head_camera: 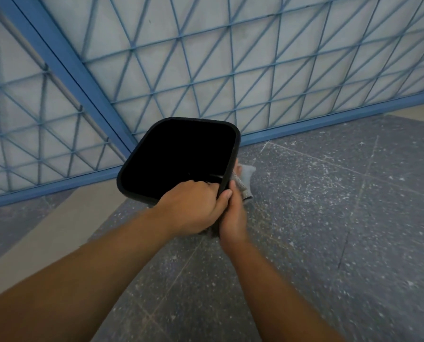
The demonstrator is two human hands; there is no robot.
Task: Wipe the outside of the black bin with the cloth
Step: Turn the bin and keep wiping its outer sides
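Note:
The black bin (142,154) is a square tub with rounded corners, seen from above with its dark opening toward me, in the middle of the head view. My left hand (193,208) grips its near rim, fingers curled over the edge into the opening. My right hand (233,215) is against the bin's right outer wall and holds a grey cloth (243,180), which sticks out past the wall. Most of the right hand's fingers are hidden behind the bin and the left hand.
A blue metal grille (206,70) with a diamond mesh stands just behind the bin, its thick frame bar (329,117) along the floor. Dark speckled floor tiles (329,218) spread to the right and front. A beige strip (45,230) runs at the left.

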